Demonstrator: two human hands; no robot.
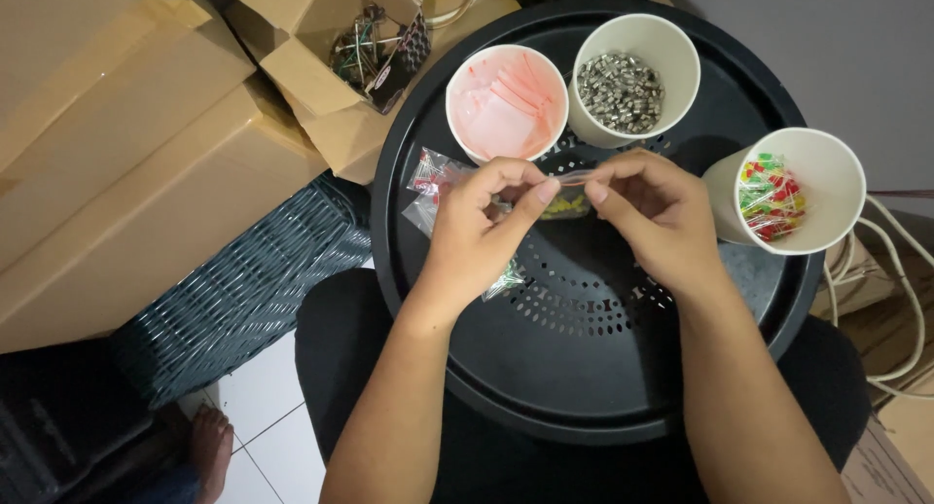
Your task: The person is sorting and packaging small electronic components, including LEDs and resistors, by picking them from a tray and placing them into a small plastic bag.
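My left hand (484, 227) and my right hand (650, 204) meet above a round black perforated tray (603, 368). Between their fingertips they pinch the top edge of a small clear zip bag (567, 198) that holds yellow pieces. Under my left hand lie a few more small clear bags (428, 185) with red and green pieces. Three white paper cups stand at the tray's far side: one with empty pink-striped bags (506, 103), one with small silver metal parts (632, 76), one with red, green and yellow pieces (788, 188).
Cardboard boxes (117, 144) are stacked at the left; an open one (360, 56) holds wire-legged parts. A dark wicker basket (253, 280) sits below them. White cables (900, 300) run at the right. A bare foot (209, 450) rests on the white tiled floor.
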